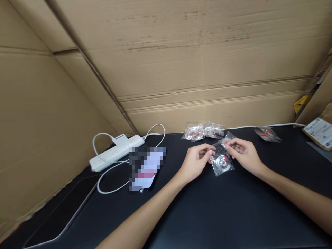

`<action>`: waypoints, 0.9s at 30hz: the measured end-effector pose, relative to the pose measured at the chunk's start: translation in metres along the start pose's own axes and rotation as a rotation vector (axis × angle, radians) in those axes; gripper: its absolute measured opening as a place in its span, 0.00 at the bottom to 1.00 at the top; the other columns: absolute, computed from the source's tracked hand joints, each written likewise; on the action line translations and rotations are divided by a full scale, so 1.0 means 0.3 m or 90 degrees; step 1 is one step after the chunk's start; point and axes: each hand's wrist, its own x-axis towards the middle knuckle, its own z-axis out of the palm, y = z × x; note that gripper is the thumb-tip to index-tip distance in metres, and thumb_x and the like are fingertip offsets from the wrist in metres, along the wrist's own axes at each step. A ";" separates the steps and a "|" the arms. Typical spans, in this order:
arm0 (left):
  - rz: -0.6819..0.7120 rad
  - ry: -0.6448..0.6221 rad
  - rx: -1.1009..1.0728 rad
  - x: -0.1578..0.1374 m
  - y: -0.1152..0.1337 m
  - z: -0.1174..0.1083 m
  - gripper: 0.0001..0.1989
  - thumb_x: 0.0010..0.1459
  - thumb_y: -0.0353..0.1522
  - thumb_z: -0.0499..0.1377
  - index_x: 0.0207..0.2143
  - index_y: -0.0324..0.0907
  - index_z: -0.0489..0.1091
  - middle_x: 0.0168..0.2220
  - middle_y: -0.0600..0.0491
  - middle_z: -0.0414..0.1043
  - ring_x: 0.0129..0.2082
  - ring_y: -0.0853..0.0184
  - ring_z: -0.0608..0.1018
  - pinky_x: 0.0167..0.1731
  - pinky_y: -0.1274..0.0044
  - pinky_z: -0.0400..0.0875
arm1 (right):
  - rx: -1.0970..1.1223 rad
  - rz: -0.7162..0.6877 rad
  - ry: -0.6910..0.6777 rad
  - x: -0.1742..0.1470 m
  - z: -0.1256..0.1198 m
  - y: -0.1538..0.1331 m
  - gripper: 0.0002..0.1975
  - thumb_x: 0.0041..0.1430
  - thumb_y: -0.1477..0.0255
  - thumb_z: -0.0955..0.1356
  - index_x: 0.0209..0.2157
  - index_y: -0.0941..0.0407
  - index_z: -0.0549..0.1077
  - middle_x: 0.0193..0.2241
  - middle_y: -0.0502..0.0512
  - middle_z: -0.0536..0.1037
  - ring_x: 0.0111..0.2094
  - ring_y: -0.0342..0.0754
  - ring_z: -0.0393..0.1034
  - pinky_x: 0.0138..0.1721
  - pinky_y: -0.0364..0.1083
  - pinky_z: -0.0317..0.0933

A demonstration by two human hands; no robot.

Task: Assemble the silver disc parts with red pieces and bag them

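Note:
Between my hands is a clear plastic bag (222,164) with a round silvery metal piece and a small red part inside. My left hand (197,159) pinches the bag's left edge between thumb and fingers. On the other side, my right hand (243,154) grips the upper right part of the bag, fingers curled. The bag's top is partly hidden by my fingers. Behind it, against the cardboard, lie several similar clear bags (199,132) with silvery discs and red parts. Another such bag (268,134) lies apart, to the right of my right hand.
A white power strip (116,152) with white cables stands at the left, near a phone (147,173) with a blurred-out screen. A dark flat tablet-like device (62,211) lies at the front left. Cardboard walls (197,69) enclose the black table. A labelled package (320,131) is at the right.

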 end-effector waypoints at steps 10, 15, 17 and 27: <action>-0.044 0.006 -0.101 0.011 -0.012 -0.004 0.08 0.59 0.32 0.59 0.36 0.35 0.74 0.25 0.53 0.73 0.21 0.71 0.76 0.24 0.77 0.74 | 0.020 0.009 -0.039 0.013 -0.002 0.004 0.10 0.55 0.65 0.72 0.34 0.57 0.77 0.19 0.49 0.72 0.23 0.44 0.67 0.27 0.45 0.62; -0.028 0.002 -0.111 0.011 -0.018 -0.004 0.10 0.59 0.32 0.60 0.41 0.36 0.72 0.25 0.54 0.73 0.21 0.70 0.77 0.24 0.76 0.75 | 0.041 0.028 -0.049 0.010 -0.003 -0.005 0.10 0.56 0.65 0.71 0.37 0.57 0.78 0.20 0.49 0.71 0.20 0.41 0.63 0.23 0.43 0.59; -0.017 -0.007 -0.117 0.012 -0.021 -0.008 0.13 0.59 0.33 0.60 0.46 0.37 0.70 0.27 0.53 0.73 0.21 0.69 0.77 0.25 0.75 0.75 | 0.049 0.033 -0.054 0.009 -0.004 -0.005 0.10 0.56 0.65 0.71 0.38 0.57 0.78 0.21 0.50 0.72 0.20 0.41 0.63 0.22 0.42 0.59; 0.013 -0.029 -0.114 0.020 -0.020 -0.023 0.06 0.62 0.32 0.57 0.38 0.38 0.69 0.29 0.54 0.70 0.24 0.71 0.76 0.28 0.76 0.74 | 0.086 0.036 -0.051 0.005 -0.005 -0.006 0.10 0.55 0.67 0.72 0.37 0.57 0.81 0.24 0.53 0.75 0.22 0.43 0.65 0.21 0.42 0.59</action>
